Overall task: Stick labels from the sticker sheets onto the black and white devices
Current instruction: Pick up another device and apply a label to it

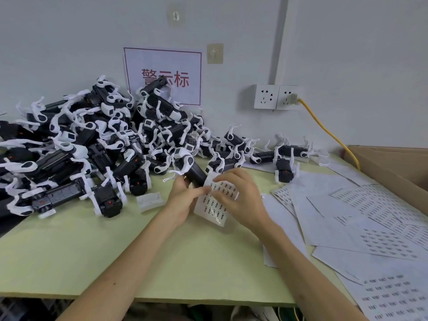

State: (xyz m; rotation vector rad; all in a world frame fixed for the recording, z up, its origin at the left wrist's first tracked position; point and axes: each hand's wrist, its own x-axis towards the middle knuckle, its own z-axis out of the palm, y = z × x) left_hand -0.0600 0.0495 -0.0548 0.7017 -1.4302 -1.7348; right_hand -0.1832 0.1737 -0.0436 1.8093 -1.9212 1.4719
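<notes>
Just above the table [115,251], I had my left hand [183,198] clenched round one device [192,167], thumb on the sticker sheet [214,208]. That kept both close while my right hand [243,198] pinched the sheet, probably peeling a label.

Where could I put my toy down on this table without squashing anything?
The biggest bare patch of the green table is near-left, between the pile of devices, the left forearm and the front edge. A smaller one lies between it and the right forearm. The back left is crowded with devices, and the right side is covered with sticker sheets.
</notes>
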